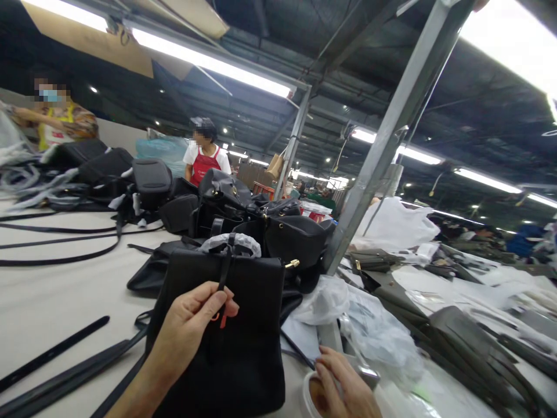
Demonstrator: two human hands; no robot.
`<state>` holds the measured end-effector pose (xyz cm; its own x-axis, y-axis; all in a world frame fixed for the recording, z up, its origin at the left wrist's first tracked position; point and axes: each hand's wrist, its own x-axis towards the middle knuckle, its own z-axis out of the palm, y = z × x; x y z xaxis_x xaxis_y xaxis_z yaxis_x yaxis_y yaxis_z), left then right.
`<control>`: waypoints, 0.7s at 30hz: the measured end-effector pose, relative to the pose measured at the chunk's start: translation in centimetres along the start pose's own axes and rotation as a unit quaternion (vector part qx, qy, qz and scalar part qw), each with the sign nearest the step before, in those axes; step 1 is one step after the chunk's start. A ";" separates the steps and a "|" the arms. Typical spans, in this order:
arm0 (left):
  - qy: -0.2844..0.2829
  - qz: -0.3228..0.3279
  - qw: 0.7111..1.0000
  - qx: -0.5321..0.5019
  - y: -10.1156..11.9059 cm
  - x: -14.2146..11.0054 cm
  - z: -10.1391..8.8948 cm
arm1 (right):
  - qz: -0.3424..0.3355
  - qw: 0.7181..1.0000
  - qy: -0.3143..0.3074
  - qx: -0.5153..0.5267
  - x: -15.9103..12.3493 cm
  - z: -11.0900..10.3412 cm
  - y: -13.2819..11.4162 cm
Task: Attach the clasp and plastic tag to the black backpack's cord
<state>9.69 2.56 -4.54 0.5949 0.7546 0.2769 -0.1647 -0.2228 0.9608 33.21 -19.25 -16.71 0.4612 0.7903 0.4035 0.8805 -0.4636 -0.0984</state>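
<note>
A black leather backpack stands upright in front of me, its top handle wrapped in clear plastic. My left hand is closed in a pinch on a thin black strap hanging down the bag's front. A small red-orange piece shows just under those fingers. At the lower right, my right hand reaches over a round, white-rimmed container with something brown inside. Its fingers are stretched out and partly overlap the container; no held thing shows in them.
More black bags are piled behind the backpack. Loose black straps lie on the pale table at left. Crumpled clear plastic and olive-coloured bags lie at right. A metal post rises beside the pile. Two people stand beyond the bags.
</note>
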 end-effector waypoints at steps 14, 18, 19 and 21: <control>-0.003 0.016 1.000 -0.011 0.1 0.1 0.1 | -0.045 0.969 -0.238 -0.053 7.5 -0.3 0.6; -0.003 0.012 1.000 -0.028 -0.1 0.2 0.1 | -0.061 0.972 -0.227 -0.030 6.9 -0.4 1.2; -0.003 0.012 0.999 -0.032 -0.1 0.2 0.0 | -0.061 0.973 -0.222 -0.026 6.9 -0.4 1.2; -0.007 0.014 0.999 -0.037 -0.2 0.2 0.0 | -0.062 0.976 -0.208 -0.019 6.9 -0.6 1.4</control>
<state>9.85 2.75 -4.63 0.6003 0.7401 0.3032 -0.2376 -0.1970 0.9512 37.51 -14.67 -13.53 0.3627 0.9319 0.0046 0.9314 -0.3623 -0.0356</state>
